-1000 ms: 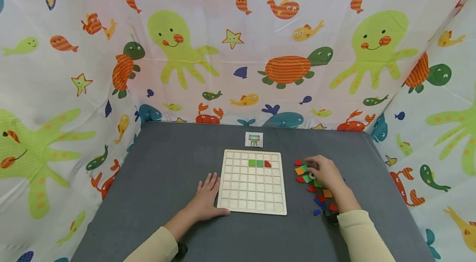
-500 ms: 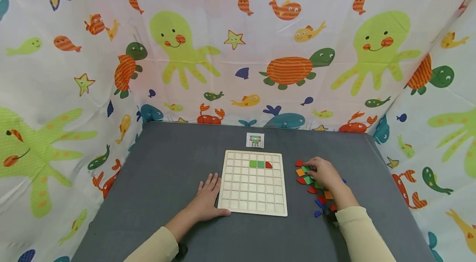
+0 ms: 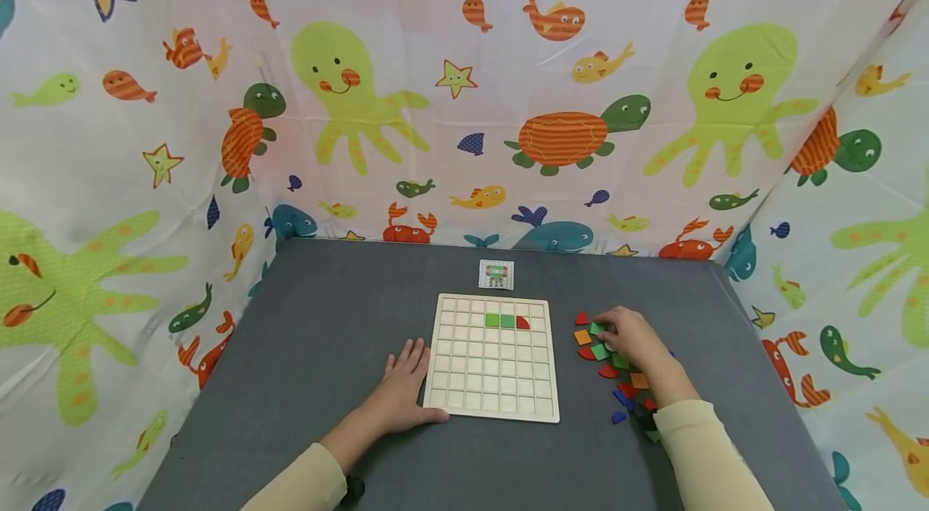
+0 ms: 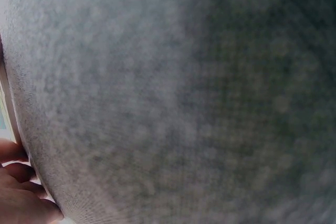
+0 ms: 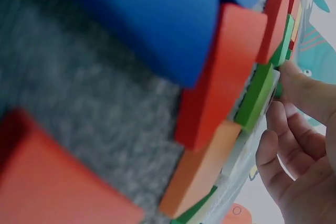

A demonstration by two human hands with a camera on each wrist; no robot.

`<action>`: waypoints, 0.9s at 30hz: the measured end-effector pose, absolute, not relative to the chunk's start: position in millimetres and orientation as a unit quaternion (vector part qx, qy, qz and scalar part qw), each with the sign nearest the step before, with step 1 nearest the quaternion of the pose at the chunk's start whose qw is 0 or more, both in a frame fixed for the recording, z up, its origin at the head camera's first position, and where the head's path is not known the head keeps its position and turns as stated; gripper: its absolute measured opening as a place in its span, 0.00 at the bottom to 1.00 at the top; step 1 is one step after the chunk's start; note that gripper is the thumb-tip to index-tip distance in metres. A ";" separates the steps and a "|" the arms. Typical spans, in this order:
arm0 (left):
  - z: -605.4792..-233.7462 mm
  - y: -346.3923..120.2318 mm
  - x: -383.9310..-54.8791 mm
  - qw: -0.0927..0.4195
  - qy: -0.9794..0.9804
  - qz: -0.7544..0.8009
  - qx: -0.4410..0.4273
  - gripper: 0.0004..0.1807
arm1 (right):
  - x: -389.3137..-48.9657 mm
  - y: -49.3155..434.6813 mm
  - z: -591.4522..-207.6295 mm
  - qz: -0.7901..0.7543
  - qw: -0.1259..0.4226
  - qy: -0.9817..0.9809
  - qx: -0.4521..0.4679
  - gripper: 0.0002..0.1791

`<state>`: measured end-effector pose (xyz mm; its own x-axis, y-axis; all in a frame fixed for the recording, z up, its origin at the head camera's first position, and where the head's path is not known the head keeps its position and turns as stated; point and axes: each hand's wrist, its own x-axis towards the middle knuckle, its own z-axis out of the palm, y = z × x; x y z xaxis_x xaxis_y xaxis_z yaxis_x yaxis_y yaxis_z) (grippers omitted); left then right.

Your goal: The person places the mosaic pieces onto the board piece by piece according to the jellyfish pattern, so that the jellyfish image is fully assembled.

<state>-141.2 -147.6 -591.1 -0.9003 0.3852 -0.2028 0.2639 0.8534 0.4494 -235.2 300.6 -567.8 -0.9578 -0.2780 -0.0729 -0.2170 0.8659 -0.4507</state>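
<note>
My left hand (image 3: pixel 399 388) lies with fingers spread along the left edge of a wooden grid board (image 3: pixel 491 370), its thumb at the near left corner. Two green square tiles (image 3: pixel 500 321) and a red quarter-round tile (image 3: pixel 522 323) sit side by side in the board's second row. Right of the board, my right hand (image 3: pixel 633 336) pinches a green tile (image 3: pixel 596 328) at the far end of a loose pile. In the right wrist view, its thumb and fingers (image 5: pixel 295 85) meet at that tile; the other fingers curl loosely. Only fingers of the left hand show in the left wrist view.
Loose red, orange, green and blue tiles, such as an orange square (image 3: pixel 583 337) and a blue one (image 3: pixel 618 417), spread under and beside the right forearm. A small picture card (image 3: pixel 497 274) lies beyond the board. A patterned curtain (image 3: pixel 464 92) encloses the grey table (image 3: pixel 348 309).
My right hand has lowered slightly onto the green tile, its fingertips drawing together, and a white tile with an eye is now covered. The left hand and board stay put.
</note>
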 end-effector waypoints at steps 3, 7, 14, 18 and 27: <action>-591.8 -147.7 -141.3 0.145 0.951 0.213 0.172 0.68 | -233.3 303.4 -567.7 -0.224 0.058 0.965 -0.121 0.16; -592.0 -147.8 -141.0 0.145 0.950 0.216 0.170 0.68 | -230.4 301.0 -564.3 -0.225 0.038 0.966 -0.121 0.16; -591.5 -147.2 -140.2 0.142 0.950 0.219 0.170 0.68 | -227.4 277.0 -550.2 -0.223 0.028 0.967 -0.123 0.16; -591.6 -146.3 -139.7 0.141 0.949 0.222 0.172 0.68 | -228.9 263.3 -544.0 -0.223 0.020 0.966 -0.128 0.17; -592.7 -147.2 -140.4 0.140 0.950 0.217 0.174 0.67 | -235.8 239.8 -540.0 -0.233 0.022 0.961 -0.148 0.17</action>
